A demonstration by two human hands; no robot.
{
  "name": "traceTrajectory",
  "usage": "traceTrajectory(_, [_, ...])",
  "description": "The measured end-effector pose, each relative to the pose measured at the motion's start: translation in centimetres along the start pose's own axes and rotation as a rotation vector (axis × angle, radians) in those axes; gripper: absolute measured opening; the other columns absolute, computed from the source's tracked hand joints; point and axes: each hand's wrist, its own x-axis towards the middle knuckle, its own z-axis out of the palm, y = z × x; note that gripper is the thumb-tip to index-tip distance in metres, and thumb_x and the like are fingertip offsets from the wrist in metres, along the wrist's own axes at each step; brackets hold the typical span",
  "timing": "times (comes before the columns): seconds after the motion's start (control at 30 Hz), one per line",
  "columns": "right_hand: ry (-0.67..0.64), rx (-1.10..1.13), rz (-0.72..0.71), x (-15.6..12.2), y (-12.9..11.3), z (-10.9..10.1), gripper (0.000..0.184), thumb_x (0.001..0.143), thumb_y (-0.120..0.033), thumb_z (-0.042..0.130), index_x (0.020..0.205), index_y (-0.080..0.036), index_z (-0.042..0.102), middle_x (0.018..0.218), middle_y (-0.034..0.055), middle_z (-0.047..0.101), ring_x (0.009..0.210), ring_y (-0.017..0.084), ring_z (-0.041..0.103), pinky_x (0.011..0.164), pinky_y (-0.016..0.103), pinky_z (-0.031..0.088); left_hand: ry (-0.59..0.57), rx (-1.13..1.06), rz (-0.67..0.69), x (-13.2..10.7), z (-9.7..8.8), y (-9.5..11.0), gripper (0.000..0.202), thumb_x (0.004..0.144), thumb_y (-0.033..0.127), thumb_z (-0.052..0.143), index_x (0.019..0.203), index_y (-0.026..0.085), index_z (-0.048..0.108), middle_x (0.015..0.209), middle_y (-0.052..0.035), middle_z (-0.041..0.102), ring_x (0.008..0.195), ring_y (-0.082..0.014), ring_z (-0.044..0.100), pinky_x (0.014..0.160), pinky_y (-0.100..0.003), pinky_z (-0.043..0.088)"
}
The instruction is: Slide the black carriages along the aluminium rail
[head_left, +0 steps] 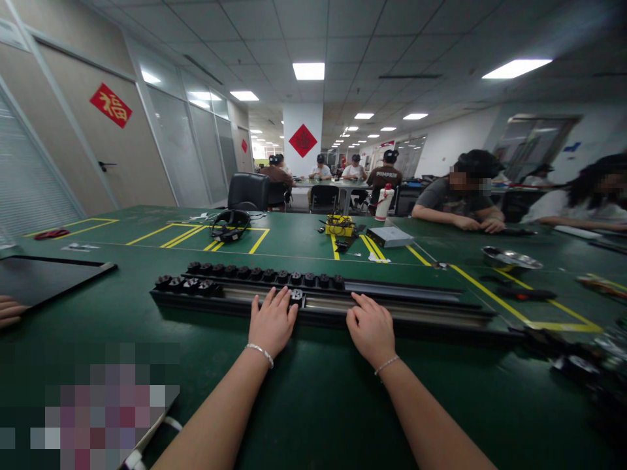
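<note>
A long black double-channel rail (406, 311) lies across the table in front of me. Several round black socket-like modules (243, 271) line its rear channel, and more modules (191, 285) sit at the left end of the front channel. My left hand (273, 321) rests on the front channel with its fingers stretched out. Its fingertips are beside a single module (296, 295) and seem to touch it. Farther right, my right hand (372, 328) lies over the rail's front edge, fingers extended and apart, with no object visible in it.
On the green table (323, 418) stand a black headset (230, 225), a yellow box (340, 226), a grey box (390, 236) and a metal bowl (512, 258). Black parts (573, 365) pile up at right. Another person's hand (10, 311) is by a black tray (49, 277). Co-workers sit beyond.
</note>
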Motion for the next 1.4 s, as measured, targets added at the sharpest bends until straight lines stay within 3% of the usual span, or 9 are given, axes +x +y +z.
traceTrajectory(0.4, [0.000, -0.001, -0.002, 0.03, -0.13, -0.15, 0.032, 0.083, -0.026, 0.037, 0.065, -0.021, 0.062, 0.120, 0.0031, 0.057, 0.114, 0.021, 0.046, 0.090, 0.038, 0.032, -0.014, -0.009, 0.003, 0.13, 0.07, 0.08, 0.049, 0.088, 0.042, 0.022, 0.125, 0.024, 0.047, 0.134, -0.0016, 0.044, 0.129, -0.0202, 0.029, 0.105, -0.045, 0.022])
traceTrajectory(1.4, [-0.010, -0.004, 0.007, 0.01, -0.05, -0.09, 0.031, 0.082, -0.027, 0.037, 0.065, -0.021, 0.062, 0.120, 0.0018, 0.057, 0.114, 0.020, 0.046, 0.090, 0.038, 0.032, -0.004, -0.015, 0.009, 0.20, 0.15, 0.00, 0.049, 0.088, 0.044, 0.021, 0.125, 0.024, 0.047, 0.135, 0.0005, 0.043, 0.129, -0.0200, 0.028, 0.106, -0.043, 0.021])
